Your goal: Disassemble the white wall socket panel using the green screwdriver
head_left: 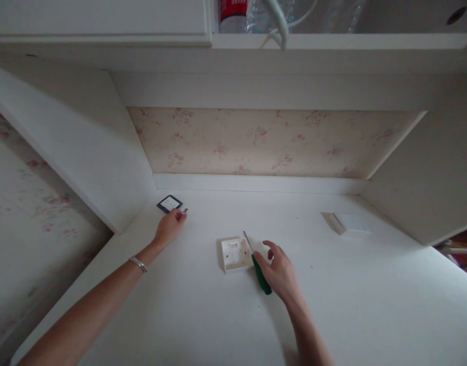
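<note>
Btwn hands (170,226) (278,267), nr R, sits wht box (235,257)

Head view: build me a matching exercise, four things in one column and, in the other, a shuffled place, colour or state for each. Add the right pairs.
Column one
1. Screwdriver
2. Square box
3. Flat pad
4. Bracelet

Column two
A. Silver-coloured
B. White, open side up
C. Green handle, at the right hand
D. Dark border, at the left hand

Right pairs: 1-C, 2-B, 3-D, 4-A
</note>
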`<state>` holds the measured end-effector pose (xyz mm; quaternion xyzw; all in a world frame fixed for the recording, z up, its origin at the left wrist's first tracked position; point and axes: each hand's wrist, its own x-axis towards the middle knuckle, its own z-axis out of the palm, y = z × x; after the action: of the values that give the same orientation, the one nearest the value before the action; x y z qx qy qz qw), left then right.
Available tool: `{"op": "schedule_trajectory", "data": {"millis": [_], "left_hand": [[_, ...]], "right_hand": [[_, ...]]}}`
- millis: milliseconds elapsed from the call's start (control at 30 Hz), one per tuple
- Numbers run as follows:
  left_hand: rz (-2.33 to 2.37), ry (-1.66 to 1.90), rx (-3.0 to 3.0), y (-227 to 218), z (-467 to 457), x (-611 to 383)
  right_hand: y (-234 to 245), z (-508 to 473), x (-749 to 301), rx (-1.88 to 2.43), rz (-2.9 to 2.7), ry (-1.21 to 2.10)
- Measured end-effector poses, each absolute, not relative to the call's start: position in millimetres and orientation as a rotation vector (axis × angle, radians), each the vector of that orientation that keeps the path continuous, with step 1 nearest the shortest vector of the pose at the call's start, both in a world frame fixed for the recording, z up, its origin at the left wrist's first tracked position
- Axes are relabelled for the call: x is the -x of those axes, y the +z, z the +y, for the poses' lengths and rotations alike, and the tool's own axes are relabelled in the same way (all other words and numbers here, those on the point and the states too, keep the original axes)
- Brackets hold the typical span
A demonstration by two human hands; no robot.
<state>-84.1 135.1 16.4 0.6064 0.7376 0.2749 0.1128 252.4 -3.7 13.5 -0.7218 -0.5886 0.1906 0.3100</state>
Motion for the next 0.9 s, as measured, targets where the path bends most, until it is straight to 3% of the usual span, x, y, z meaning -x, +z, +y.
{"op": "schedule_trajectory", "data": {"millis": [167,267,600,900], "left_hand": [[1.205,0.626,-2.59,29,40,2],[1.042,0.542,-2.752,29,7,-29],[1.317,0.456,-2.906,13,14,20],[2.062,0.281,-2.491,12,63,137]], "right_hand": [[14,-9,-260,2.014,-1.846,0.692],[12,-10,-264,1.909,-1.923,0.784],[7,-12,-268,1.802,-2.058,0.78],[14,-20,-260,1.858,-2.142,0.679]]}}
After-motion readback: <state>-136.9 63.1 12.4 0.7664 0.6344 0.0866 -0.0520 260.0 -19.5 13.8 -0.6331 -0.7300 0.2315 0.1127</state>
